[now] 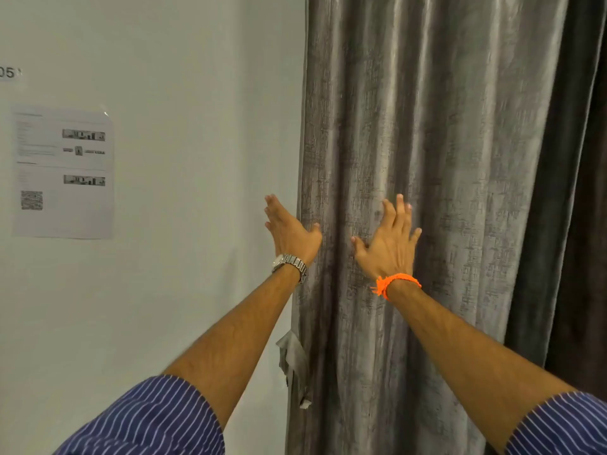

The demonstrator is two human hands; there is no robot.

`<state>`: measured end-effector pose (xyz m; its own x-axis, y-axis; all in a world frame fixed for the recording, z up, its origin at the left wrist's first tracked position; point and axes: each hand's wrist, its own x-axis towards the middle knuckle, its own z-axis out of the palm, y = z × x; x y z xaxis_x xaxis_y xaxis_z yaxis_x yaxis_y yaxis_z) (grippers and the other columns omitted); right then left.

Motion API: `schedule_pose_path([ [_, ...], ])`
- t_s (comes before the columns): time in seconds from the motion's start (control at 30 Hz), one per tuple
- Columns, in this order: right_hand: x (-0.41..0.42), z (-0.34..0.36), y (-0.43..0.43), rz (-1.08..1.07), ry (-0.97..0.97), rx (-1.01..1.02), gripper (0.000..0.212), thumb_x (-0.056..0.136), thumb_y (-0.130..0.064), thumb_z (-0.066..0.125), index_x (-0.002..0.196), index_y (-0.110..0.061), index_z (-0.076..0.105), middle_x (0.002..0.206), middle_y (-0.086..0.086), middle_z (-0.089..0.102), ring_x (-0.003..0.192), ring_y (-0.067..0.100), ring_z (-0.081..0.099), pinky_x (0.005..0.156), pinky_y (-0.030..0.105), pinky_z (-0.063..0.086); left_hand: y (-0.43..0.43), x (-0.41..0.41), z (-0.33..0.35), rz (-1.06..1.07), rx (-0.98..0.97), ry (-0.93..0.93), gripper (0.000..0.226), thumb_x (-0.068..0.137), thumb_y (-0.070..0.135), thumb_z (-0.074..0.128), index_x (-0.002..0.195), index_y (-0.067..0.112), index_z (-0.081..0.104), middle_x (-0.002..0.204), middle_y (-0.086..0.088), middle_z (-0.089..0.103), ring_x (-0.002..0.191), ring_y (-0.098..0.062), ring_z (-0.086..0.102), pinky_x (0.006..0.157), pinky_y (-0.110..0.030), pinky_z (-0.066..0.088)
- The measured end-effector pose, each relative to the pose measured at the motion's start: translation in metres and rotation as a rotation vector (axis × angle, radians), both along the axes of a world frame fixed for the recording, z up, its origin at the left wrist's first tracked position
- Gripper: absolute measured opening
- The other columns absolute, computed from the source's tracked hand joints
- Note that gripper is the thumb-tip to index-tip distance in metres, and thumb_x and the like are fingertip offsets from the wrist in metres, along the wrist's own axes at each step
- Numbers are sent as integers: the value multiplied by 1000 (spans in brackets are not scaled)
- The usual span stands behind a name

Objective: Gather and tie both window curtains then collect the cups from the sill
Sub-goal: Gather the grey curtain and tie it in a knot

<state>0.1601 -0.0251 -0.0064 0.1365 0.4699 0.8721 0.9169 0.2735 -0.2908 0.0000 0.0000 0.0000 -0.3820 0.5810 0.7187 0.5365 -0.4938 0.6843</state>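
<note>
Single head-worn wide-angle view, straight ahead, near the curtain [427, 142] and wall [184, 159]

Two bare arms in rolled striped blue sleeves [157, 418] reach toward a grey textured curtain [427, 142] hanging in folds. The left hand [290, 229], fingers straight, sits at the curtain's left edge beside a pale wall [180, 126]. The right hand [389, 241] lies flat, fingers spread, on the fabric. A printed sheet [62, 172] is taped to the wall.

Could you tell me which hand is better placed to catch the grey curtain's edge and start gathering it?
Left, probably. The left hand is at the wall-side edge of the grey curtain, thumb on the cloth, fingers past it. The right hand lies spread flat on the middle folds, away from that edge.
</note>
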Motion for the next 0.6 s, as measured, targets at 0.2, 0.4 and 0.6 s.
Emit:
schedule_pose_path([
  [0.2, 8, -10, 9, 49, 271, -122, 117, 68, -55, 76, 151, -8, 8, 160, 15, 1, 148, 32, 1, 114, 62, 18, 2, 16, -5, -105, -126, -131, 98, 86, -7, 56, 152, 14, -13, 162, -6, -9, 148, -33, -1, 120, -51, 8],
  [0.4, 16, -18, 14, 158, 415, -143, 131, 57, -61, 80, 152, -9, 5, 160, 13, 0, 149, 31, 2, 115, 62, 15, 3, 24, -11, -132, -216, -56, 79, 94, -6, 41, 153, 11, -8, 162, -12, 2, 147, -34, 12, 119, -46, 20],
  [0.6, 14, -24, 16, 185, 519, -177, 141, 51, -61, 83, 152, -10, -1, 160, 13, -4, 148, 32, 1, 115, 62, 16, 1, 31, -9, -149, -260, -23, 77, 93, -8, 39, 154, 12, -4, 159, -15, 19, 140, -37, 32, 112, -49, 35],
])
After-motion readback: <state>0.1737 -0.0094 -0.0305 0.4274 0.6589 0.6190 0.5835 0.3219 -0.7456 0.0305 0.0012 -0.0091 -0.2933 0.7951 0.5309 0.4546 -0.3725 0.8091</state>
